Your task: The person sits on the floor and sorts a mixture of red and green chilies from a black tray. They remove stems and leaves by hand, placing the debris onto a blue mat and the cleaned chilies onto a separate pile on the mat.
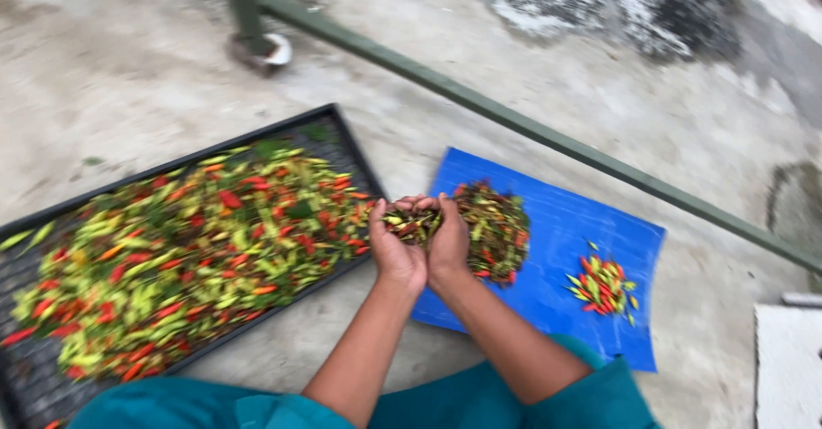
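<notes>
A: What lies farthest left?

B: A black tray [355, 151] on the concrete floor [128, 61], set at a slant. It is heaped with small chillies [197, 241], red, orange, green and yellow mixed. A few lie loose past its left rim.

A: And the hands?

B: They meet just beyond the tray's right corner. The left hand [396, 253] and the right hand [449, 242] are pressed side by side, palms up, fingers curled half-closed into one cup. In that cup sits a handful [411, 222] of chillies, mostly dark green with some red. Neither hand grips tightly; the chillies rest in the hollow between them.

A: Where is that handful in relation to the rest?

B: It is raised above the floor, between the tray and a blue sheet [556, 215]. How high it is lifted cannot be told.

A: What is on the sheet?

B: Two heaps. A larger, darker pile [501, 228] lies just behind the right hand, partly hidden by it. A smaller, brighter pile [604, 285] of red and yellow chillies lies well apart, toward the sheet's right edge.

A: Anything else?

B: A green metal bar [548, 138] runs diagonally across the floor behind the sheet. At the bottom the person's teal clothing [479, 403] shows under both forearms. The picture is somewhat blurred.
</notes>
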